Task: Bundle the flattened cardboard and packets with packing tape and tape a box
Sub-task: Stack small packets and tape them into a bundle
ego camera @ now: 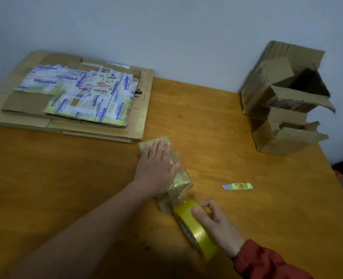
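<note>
— Where does the small packet (183, 178) lie from the tape roll (194, 226)?
— Just beyond it, its long axis running away from the roll and leftward, toward the flattened cardboard (25, 101) well beyond.
— And the hands?
— The left hand (156, 166) lies flat on the packet, fingers straight, pressing. The right hand (213, 222) grasps the roll at the packet's near end.
— So which hand cuts?
— Probably the right: the cutter (237, 186) sits right of the roll, nearer that hand.

Packets (82, 93) atop flattened cardboard (25, 101), yellow tape roll (194, 228) on edge, open box (267, 91)
</note>
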